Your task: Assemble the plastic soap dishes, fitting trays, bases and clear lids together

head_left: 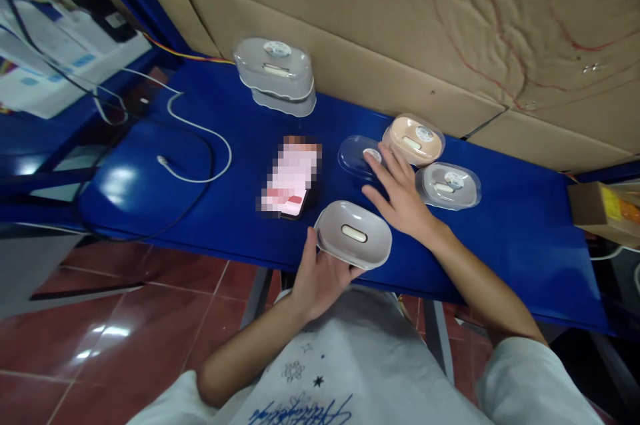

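My left hand (320, 278) grips a light grey oval plastic box base (333, 242) from below, thumb up on its near left rim. Inside that base lies a small cream oblong piece (355, 233). Over a clear plastic lid (353, 157) with a round white sticker, my right hand (400, 195) reaches with fingers spread; whether the fingertips touch the lid I cannot tell. Just beyond them, a peach oval box (407, 128) has its clear lid on. Right of the hand sits a grey lidded box (453, 192).
Two grey lidded boxes (277, 75) are stacked at the back left against cardboard sheeting (350, 65). A phone (293, 175) with a blurred screen lies on the blue table (240, 212). White and dark cables (227, 152) curl at left; a cardboard box (595, 212) stands at the right edge.
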A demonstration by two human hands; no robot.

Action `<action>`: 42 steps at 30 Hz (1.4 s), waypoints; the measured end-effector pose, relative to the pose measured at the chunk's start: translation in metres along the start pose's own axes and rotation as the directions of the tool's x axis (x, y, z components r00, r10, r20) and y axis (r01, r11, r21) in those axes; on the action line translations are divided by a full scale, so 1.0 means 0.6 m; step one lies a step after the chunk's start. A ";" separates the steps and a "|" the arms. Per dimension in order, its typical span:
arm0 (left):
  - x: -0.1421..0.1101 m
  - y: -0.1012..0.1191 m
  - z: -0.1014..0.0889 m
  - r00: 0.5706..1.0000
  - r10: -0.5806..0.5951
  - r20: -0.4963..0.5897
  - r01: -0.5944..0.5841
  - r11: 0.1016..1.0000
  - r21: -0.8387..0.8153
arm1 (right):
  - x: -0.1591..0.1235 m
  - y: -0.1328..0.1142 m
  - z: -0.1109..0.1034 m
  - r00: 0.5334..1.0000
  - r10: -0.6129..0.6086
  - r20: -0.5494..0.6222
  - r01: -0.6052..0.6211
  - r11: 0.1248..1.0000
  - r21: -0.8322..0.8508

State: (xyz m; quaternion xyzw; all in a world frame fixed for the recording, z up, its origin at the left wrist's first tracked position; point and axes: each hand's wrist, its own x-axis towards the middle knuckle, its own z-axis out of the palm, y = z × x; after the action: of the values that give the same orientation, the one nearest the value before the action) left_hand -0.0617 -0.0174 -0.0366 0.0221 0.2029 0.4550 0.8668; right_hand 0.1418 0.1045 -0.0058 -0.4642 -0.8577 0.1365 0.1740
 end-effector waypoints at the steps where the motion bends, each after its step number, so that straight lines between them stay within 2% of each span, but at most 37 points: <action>1: 0.001 0.000 -0.002 1.000 -0.005 0.005 0.005 1.000 -0.007 | -0.014 -0.018 -0.010 0.994 -0.083 0.071 0.081 0.996 0.041; 3: 0.001 0.001 -0.005 1.000 -0.013 0.001 0.013 1.000 -0.014 | -0.049 -0.054 -0.023 0.945 -0.233 0.229 0.205 0.969 0.141; 5: 0.002 0.001 -0.007 0.999 -0.030 -0.022 0.030 1.000 -0.001 | -0.079 -0.082 -0.023 0.928 -0.246 0.279 0.207 0.965 0.163; 8: 0.002 0.002 -0.007 0.995 -0.064 -0.074 0.066 0.997 0.025 | -0.096 -0.094 -0.010 0.963 -0.192 0.191 0.153 0.968 0.201; 13: -0.011 0.006 -0.003 0.988 -0.014 -0.154 0.016 1.000 0.012 | -0.067 -0.053 -0.013 0.966 -0.230 0.121 0.146 0.866 0.479; 16: -0.036 0.009 -0.002 0.978 0.035 -0.204 -0.029 0.999 0.030 | -0.052 -0.020 -0.015 0.976 -0.191 0.104 0.141 0.919 0.368; 20: -0.074 0.012 -0.002 0.926 0.154 -0.344 -0.112 0.984 0.140 | -0.039 0.008 0.003 0.972 -0.193 0.136 0.179 0.978 0.110; 22: -0.085 0.012 -0.004 0.890 0.213 -0.402 -0.128 0.965 0.229 | -0.034 0.010 0.008 0.966 -0.206 0.157 0.200 0.978 0.055; 25: -0.090 0.010 -0.007 0.837 0.303 -0.456 -0.140 0.924 0.357 | -0.038 -0.009 0.000 0.974 -0.195 0.117 0.196 0.981 0.000; 28: -0.085 0.008 -0.005 0.801 0.444 -0.402 -0.212 0.838 0.503 | -0.070 -0.051 -0.009 0.974 -0.216 0.073 0.216 0.976 0.009; 32: -0.079 0.012 0.009 0.752 0.613 -0.241 -0.254 0.607 0.753 | -0.133 -0.102 0.011 0.937 -0.329 0.114 0.329 0.944 0.021; 36: -0.091 0.015 0.007 0.703 0.696 -0.150 -0.245 0.434 0.867 | -0.173 -0.115 0.037 0.953 -0.286 0.104 0.290 0.957 -0.025; 38: -0.106 0.015 -0.007 0.689 0.711 -0.142 -0.242 0.410 0.879 | -0.181 -0.114 0.039 0.960 -0.272 0.060 0.274 0.961 -0.029; 40: -0.120 0.015 -0.022 0.693 0.698 -0.182 -0.230 0.453 0.862 | -0.185 -0.116 0.032 0.967 -0.254 -0.012 0.254 0.967 -0.006; 41: -0.124 0.017 -0.028 0.712 0.666 -0.223 -0.205 0.501 0.841 | -0.186 -0.119 0.027 0.970 -0.238 -0.054 0.239 0.971 0.021; 42: -0.127 0.019 -0.032 0.749 0.610 -0.258 -0.182 0.564 0.805 | -0.187 -0.124 0.022 0.972 -0.217 -0.093 0.222 0.973 0.055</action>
State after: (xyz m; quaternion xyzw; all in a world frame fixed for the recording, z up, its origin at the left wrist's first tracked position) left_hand -0.1159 -0.0741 -0.0264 0.2955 0.5794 0.5112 0.5618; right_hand 0.1372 -0.0305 -0.0076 -0.3661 -0.8905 0.1242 0.2399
